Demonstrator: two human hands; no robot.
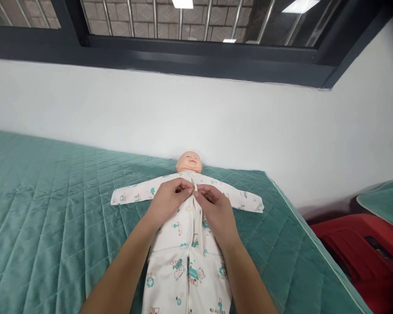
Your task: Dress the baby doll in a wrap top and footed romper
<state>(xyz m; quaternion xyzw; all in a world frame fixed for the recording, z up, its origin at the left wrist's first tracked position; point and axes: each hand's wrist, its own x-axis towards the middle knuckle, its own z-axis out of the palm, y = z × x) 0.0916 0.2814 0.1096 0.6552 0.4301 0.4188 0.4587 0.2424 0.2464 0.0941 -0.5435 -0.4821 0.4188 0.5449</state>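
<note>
A baby doll (189,162) lies face up, its head toward the wall. It wears a white printed baby romper (170,261) with long sleeves spread out to both sides. At the chest, my left hand (173,196) pinches one edge of the romper's front opening. My right hand (214,207) pinches the other edge, so the fingertips of both hands nearly meet just below the neck. Whether a snap or button sits between the fingers is hidden. Below my hands the front opening runs down the middle, its edges lying close together.
A green quilted cover (52,209) lies under the doll. Behind it rise a white wall (144,109) and a dark-framed window (196,56) with bars. At the right, past the cover's edge, stands a red plastic stool (356,248) beside another green cloth (384,203).
</note>
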